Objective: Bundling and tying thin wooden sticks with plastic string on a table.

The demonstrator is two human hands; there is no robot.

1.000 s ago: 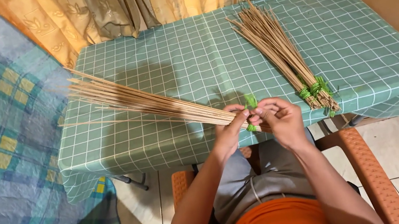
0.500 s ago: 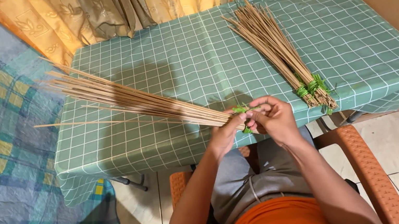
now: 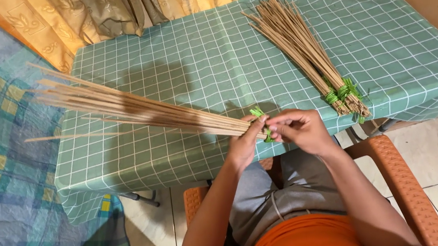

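Lowered slightly since the earlier frame, the loose stick bundle [image 3: 136, 109] is fanned toward 10 o'clock over the desk [image 3: 190, 46]. Its base is clasped by the left hand [image 3: 246, 143], while the green tie [image 3: 259, 116] is pinched by right hand [image 3: 302, 128] fingers. Tied bundles [image 3: 307, 52] are laid at 2 o'clock.

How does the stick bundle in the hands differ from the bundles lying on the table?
The held stick bundle is off the table, gripped by the left hand and right hand, green tie loose. The bundles on the table lie flat, untouched, ties wound tight. The held bundle fans left, the lying ones away. Both are thin tan sticks.
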